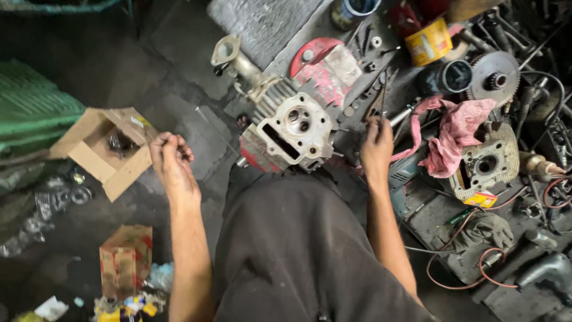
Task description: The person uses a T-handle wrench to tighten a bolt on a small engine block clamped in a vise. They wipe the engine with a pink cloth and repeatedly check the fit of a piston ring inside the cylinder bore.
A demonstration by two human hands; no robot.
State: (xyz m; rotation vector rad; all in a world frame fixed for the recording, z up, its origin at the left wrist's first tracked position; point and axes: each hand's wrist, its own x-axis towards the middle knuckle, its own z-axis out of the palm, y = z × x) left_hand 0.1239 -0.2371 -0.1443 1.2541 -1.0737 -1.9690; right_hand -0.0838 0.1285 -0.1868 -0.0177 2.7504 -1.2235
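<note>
So you're crouched over the bench; your left hand is up off to the side, above the open cardboard box, fingers pinched together on something small and thin, too tiny to tell what; your right hand is down on the bench, closed around what looks like pliers, tips pointing away from you; can't see whether they're biting on anything.

Right between your hands, at the bench edge, sits the cylinder head, pale metal, open face turned up, fins behind it and an intake pipe sticking out the far left; it's resting against a red cover. Going by how it lies, I'd say the head is off the engine and stripped fairly bare, and whatever goes back in hasn't gone in yet; so early-to-middle of the job.

Further right: a pink rag, another grey engine casting; beyond that a gear, a yellow can, loose bolts everywhere.
</note>
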